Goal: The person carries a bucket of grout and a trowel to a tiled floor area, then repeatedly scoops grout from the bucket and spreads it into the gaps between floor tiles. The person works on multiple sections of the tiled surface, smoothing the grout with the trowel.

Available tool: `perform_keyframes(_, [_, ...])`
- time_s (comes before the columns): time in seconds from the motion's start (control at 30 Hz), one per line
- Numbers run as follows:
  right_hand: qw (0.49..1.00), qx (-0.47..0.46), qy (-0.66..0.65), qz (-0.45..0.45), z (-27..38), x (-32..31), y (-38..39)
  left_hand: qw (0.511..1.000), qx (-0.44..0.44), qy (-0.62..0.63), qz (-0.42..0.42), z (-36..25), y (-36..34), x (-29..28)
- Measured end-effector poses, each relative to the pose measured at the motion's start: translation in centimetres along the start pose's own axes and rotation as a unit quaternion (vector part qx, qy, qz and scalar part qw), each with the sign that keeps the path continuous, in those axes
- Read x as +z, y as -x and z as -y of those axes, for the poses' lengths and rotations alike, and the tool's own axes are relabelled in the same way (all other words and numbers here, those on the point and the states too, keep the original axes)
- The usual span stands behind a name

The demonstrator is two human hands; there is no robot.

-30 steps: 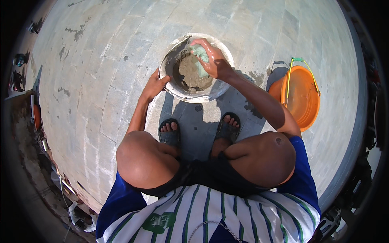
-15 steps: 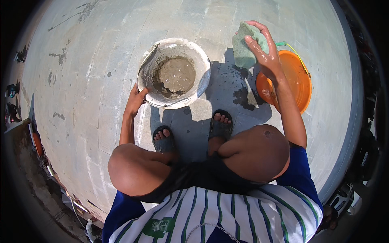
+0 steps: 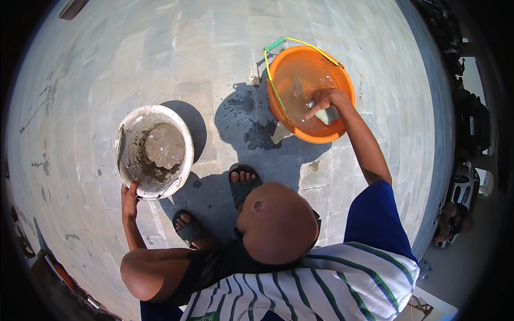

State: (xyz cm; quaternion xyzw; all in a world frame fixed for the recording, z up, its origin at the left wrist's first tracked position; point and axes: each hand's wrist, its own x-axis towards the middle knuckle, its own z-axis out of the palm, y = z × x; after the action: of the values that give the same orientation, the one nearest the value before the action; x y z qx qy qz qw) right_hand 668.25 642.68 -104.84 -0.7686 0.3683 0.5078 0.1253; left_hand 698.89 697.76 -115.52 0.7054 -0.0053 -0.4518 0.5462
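A whitish bucket (image 3: pixel 188 155) stands at the left, its inner wall smeared with grey wet mortar (image 3: pixel 163 145). My left hand (image 3: pixel 129 202) grips its near-left rim, thumb over the edge; the other fingers are mostly hidden. To the right is an orange bucket (image 3: pixel 274 101) holding cloudy water (image 3: pixel 292 75). My right hand (image 3: pixel 327 100) is closed on a pale green sponge (image 3: pixel 327 115) inside it, at the water near the right wall. Part of the sponge is hidden under my fingers.
The orange bucket's yellow handle with a green grip (image 3: pixel 275 44) leans over its left side. Wet patches (image 3: pixel 262 135) mark the paving (image 3: pixel 214 80) between the buckets. My sandalled feet (image 3: pixel 243 184) are close by. A parked car (image 3: pixel 465 184) shows at the far right.
My right hand has lowered the sponge from the air into the orange bucket. The view has turned to the right; my left hand stays on the whitish bucket's rim.
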Motion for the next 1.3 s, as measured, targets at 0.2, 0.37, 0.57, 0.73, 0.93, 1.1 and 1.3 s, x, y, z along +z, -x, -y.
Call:
perform_keyframes(0.2, [0.978, -0.023, -0.170, -0.121, -0.2, 0.1, -8.7, 1.000, 0.007, -0.009, -0.015, -0.2, 0.7, -0.8])
perform_keyframes(0.37, [0.822, -0.200, -0.472, -0.248, -7.0, 4.2, -15.7, 0.999, 0.022, 0.007, -0.023, -0.2, -0.3, 0.9])
perform_keyframes(0.57, [0.826, -0.277, -0.344, -0.351, -4.3, 3.2, -12.3, 0.999, 0.011, -0.029, -0.036, -0.2, -0.6, 0.0])
perform_keyframes(0.73, [0.825, -0.306, -0.166, -0.445, -1.9, 0.8, -10.9, 0.998, 0.012, 0.064, -0.020, 0.6, -0.2, -0.3])
perform_keyframes(0.93, [0.920, -0.123, -0.065, -0.366, 0.3, -4.5, -0.5, 0.957, -0.082, 0.266, -0.074, 7.1, 0.6, -1.3])
perform_keyframes(1.1, [0.917, -0.091, -0.046, -0.385, -0.1, -7.2, 7.4, 0.968, 0.001, 0.241, -0.067, 6.1, 1.7, 2.0])
perform_keyframes(1.3, [0.914, -0.041, -0.037, -0.401, 3.4, -9.3, 15.3, 0.986, 0.059, 0.154, -0.022, 3.4, 0.3, 2.4])
